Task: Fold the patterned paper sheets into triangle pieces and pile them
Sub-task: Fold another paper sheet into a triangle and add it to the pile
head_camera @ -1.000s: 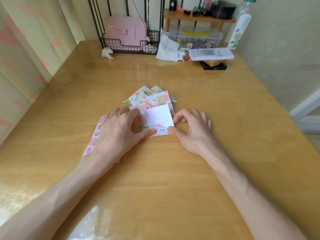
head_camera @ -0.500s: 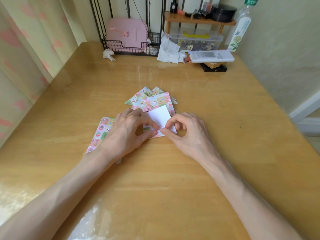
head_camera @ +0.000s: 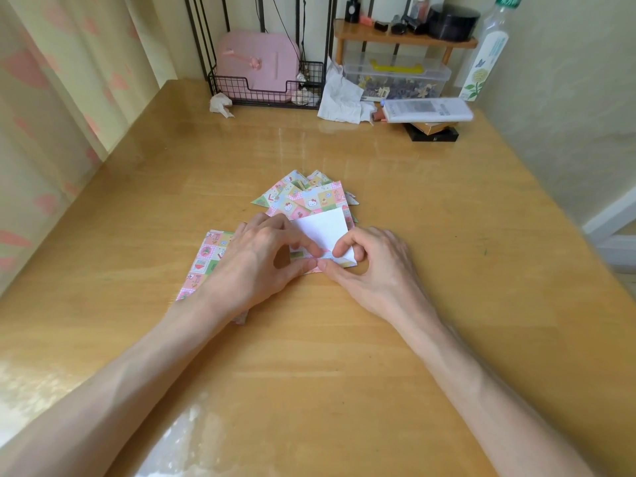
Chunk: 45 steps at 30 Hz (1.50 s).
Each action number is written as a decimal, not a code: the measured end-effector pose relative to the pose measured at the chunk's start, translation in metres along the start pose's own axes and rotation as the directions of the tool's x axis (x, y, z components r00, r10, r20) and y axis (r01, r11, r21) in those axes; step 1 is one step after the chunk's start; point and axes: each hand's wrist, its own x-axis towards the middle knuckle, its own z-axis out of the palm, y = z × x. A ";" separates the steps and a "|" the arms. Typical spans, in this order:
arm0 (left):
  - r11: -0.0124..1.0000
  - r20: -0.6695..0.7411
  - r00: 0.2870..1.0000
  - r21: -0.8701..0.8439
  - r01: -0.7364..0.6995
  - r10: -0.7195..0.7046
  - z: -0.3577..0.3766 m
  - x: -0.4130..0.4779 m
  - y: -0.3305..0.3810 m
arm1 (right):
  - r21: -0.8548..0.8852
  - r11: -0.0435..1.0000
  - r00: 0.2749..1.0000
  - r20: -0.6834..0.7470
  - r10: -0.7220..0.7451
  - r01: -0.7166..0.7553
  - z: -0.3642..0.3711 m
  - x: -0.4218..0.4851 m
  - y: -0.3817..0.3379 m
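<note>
Patterned sheet (head_camera: 323,232), white side up, lies mid-frame on the bench (head_camera: 447,242), just below the pile of folded triangles (head_camera: 303,197). Left hand (head_camera: 256,266) and right hand (head_camera: 375,270) each pinch its near edge in a thumb-and-forefinger grip. Flat sheets (head_camera: 206,259) lie under the left hand.

At frame centre, sheet (head_camera: 323,230) lies on table (head_camera: 344,373); pile (head_camera: 303,197) directly above it, stack (head_camera: 206,259) left, basket (head_camera: 241,91) top centre.
</note>
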 end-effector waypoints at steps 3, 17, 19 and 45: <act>1.000 0.007 1.000 -0.001 -0.007 0.007 0.000 0.000 -0.001 | -0.051 0.999 1.000 0.013 0.001 0.000 0.004 -0.001 0.002; 0.999 0.102 0.995 0.042 -0.009 0.005 -0.008 0.003 -0.011 | -0.111 0.994 1.000 -0.024 0.020 -0.023 0.012 -0.001 0.005; 0.999 0.137 0.991 0.043 -0.008 0.002 -0.011 0.003 -0.012 | -0.101 0.995 1.000 -0.003 0.022 -0.023 0.011 -0.001 0.005; 0.997 0.251 0.965 0.011 0.070 -0.071 -0.022 0.003 -0.014 | -0.143 0.985 0.995 -0.005 0.096 -0.096 0.017 -0.002 -0.002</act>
